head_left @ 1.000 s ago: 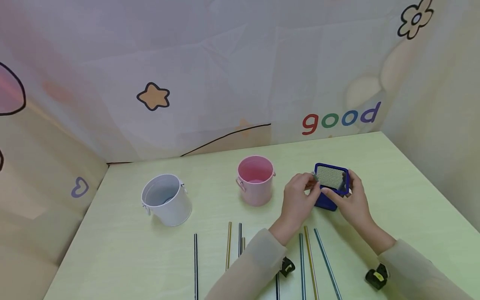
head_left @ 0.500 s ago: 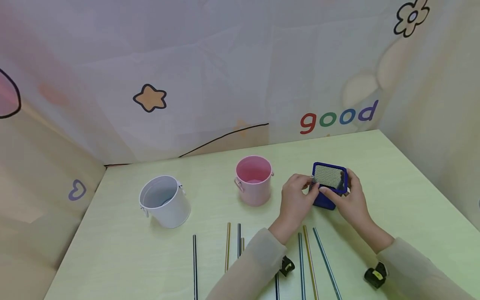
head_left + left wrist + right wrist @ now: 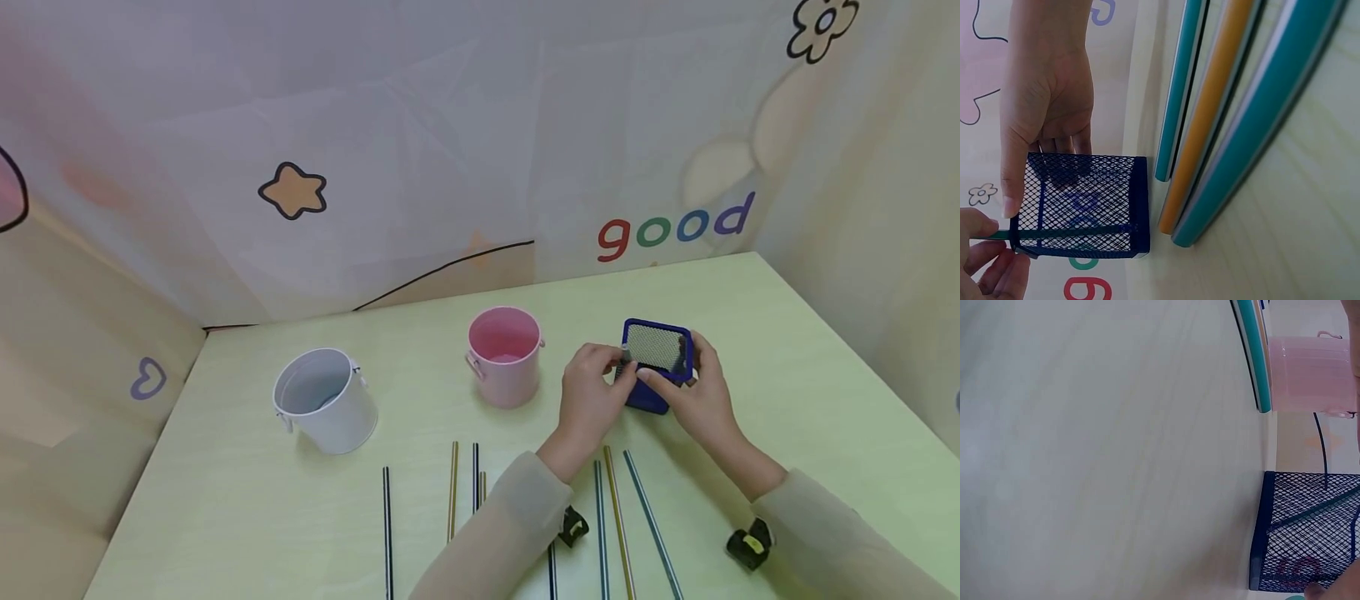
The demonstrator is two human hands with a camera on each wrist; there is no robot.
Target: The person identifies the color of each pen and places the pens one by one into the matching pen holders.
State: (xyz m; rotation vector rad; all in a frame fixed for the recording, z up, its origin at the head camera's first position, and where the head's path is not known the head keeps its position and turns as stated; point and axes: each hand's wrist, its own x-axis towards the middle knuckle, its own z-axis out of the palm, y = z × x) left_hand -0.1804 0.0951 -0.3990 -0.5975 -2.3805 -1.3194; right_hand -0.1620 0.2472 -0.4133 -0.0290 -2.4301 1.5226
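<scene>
A dark blue mesh pen holder (image 3: pixel 647 400) stands upright at the table's right side. My right hand (image 3: pixel 703 396) grips its right side near the rim, with the thumb at the front and fingers behind. At the holder's left rim my left hand (image 3: pixel 592 390) pinches the upper end of a slim teal stick (image 3: pixel 994 235), which looks like a pencil. Through the mesh in the left wrist view, the stick reaches down toward the holder's base. The right wrist view shows it slanting inside, with a fingertip of my right hand (image 3: pixel 1342 582) at the lower edge.
Left of the hands stand a pink bucket (image 3: pixel 510 383) and a white bucket (image 3: pixel 341 425). Several loose sticks lie at the front: a black one (image 3: pixel 387 533), a gold one (image 3: pixel 619 525) and a teal one (image 3: pixel 652 525) among them. A printed curtain (image 3: pixel 420 167) hangs behind the table.
The head view shifts slightly. Both hands stay at the pen holder, and the left still pinches the stick at the rim; the buckets and loose sticks keep their places.
</scene>
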